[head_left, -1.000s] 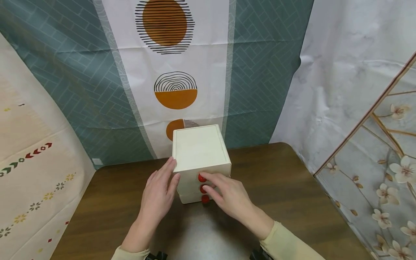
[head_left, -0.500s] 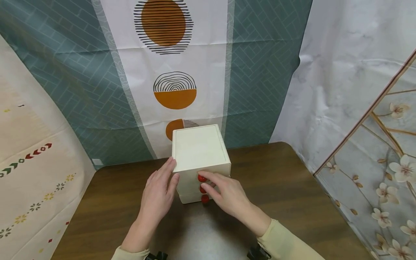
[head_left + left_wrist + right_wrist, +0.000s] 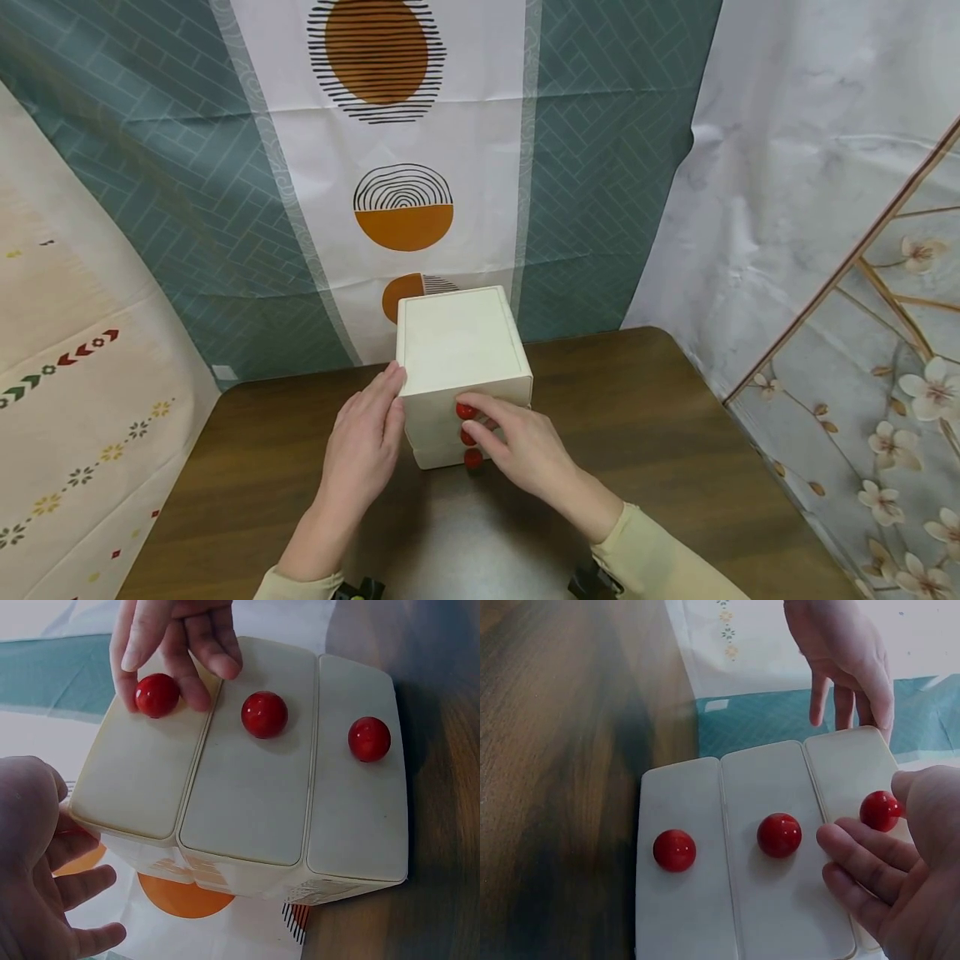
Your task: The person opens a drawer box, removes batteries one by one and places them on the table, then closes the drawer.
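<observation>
A small cream-white chest of drawers (image 3: pixel 461 337) stands on the table. Three drawer fronts stack one above another, each with a round red knob; all look pushed in. In the head view, my right hand (image 3: pixel 528 450) pinches the top drawer knob (image 3: pixel 466 411) from above and below, the thumb near the middle knob (image 3: pixel 264 715). The bottom knob (image 3: pixel 473 458) is free of fingers. My left hand (image 3: pixel 362 442) rests its fairly straight fingertips against the chest's upper left edge. The left wrist view shows its fingers spread beside the chest.
The dark brown wooden table (image 3: pixel 637 417) extends on both sides of the chest. Behind it hangs a teal and white cloth (image 3: pixel 585 208) with orange circles. A flowered cloth (image 3: pixel 885 375) hangs at the right, a cream patterned one (image 3: pixel 82 400) at the left.
My left thumb has drawn in towards the index finger, away from the chest's front. The right hand stays at the top knob, almost still. The chest has not visibly moved.
</observation>
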The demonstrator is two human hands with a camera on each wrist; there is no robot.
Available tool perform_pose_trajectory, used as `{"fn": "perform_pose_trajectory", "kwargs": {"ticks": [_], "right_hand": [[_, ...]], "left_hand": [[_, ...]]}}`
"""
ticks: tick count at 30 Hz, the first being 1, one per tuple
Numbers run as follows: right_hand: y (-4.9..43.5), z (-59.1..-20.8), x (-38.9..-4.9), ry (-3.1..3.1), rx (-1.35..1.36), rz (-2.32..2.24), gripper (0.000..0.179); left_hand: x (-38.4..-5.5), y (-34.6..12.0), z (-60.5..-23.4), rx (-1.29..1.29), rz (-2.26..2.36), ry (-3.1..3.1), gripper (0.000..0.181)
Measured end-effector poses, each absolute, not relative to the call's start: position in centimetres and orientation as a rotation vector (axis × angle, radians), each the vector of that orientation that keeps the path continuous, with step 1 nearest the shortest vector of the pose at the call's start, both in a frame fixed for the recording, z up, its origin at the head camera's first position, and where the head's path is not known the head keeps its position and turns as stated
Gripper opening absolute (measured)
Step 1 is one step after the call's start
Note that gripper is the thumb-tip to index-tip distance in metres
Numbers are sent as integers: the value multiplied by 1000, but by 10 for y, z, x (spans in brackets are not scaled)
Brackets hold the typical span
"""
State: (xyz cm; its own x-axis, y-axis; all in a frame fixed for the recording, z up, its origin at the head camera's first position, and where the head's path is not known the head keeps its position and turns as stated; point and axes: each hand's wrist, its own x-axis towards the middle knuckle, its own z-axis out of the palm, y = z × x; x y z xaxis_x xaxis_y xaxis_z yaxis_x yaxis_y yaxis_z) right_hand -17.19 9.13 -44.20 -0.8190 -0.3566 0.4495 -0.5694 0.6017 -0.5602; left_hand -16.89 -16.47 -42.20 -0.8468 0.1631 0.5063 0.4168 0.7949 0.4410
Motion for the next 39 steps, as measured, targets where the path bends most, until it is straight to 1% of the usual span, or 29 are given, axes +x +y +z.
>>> {"fn": "perform_pose_trajectory", "kwargs": {"ticks": [21, 39], "right_hand": [[90, -444, -171, -2575, 728, 1094, 41], [92, -444, -162, -2557, 740, 1101, 35]], "left_hand": [[-168, -165, -420, -434, -771, -2547, 49], [-169, -165, -420, -426, -779, -2574, 51]]}}
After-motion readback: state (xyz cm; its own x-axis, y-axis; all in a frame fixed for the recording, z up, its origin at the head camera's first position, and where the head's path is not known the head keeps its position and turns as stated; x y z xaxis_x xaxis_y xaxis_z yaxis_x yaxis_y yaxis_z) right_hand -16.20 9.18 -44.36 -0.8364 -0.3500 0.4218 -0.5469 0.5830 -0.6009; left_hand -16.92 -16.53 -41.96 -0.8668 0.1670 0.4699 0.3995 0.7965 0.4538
